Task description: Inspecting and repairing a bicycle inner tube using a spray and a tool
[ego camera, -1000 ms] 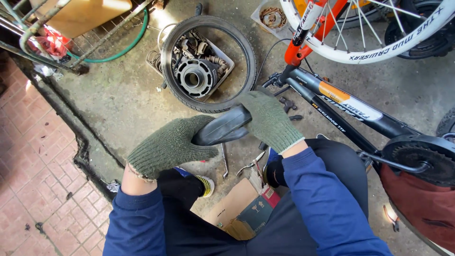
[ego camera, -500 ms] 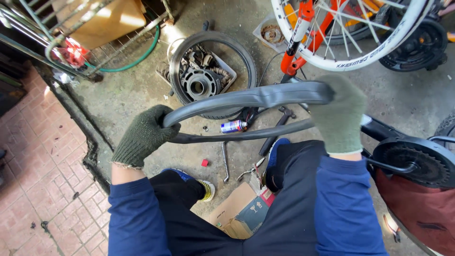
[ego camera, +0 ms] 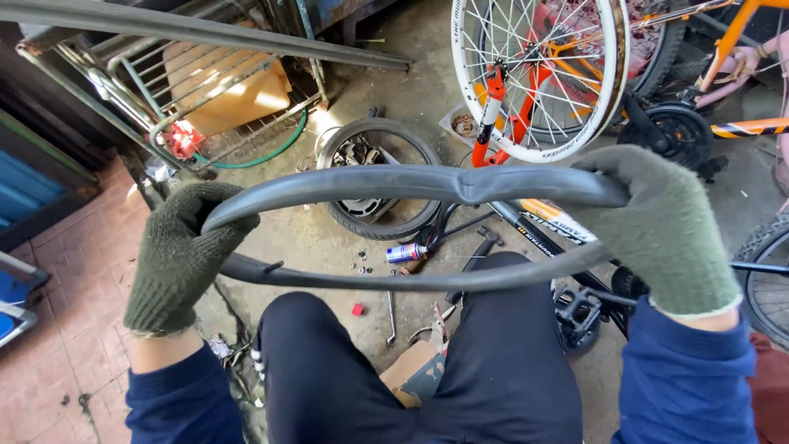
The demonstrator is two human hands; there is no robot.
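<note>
Both my hands wear green knit gloves and hold a black rubber inner tube (ego camera: 411, 182) stretched into a long flat loop in front of me. My left hand (ego camera: 181, 251) grips the loop's left end; a small valve stem sticks out of the lower strand near it. My right hand (ego camera: 662, 226) grips the right end. The tube hangs above my knees in black trousers.
A small tyre with a metal hub (ego camera: 374, 177) lies on the concrete floor. An orange bicycle with a white-rimmed wheel (ego camera: 534, 78) stands at the right. A spray can (ego camera: 407, 252), a wrench (ego camera: 391, 308), a hammer (ego camera: 485, 238) and cardboard (ego camera: 407, 374) lie near my feet. A metal rack (ego camera: 205, 74) stands at the back left.
The tube was bunched between my hands a second ago. I have pulled it apart into a wide loop and raised it, left hand going left, right hand going right.
</note>
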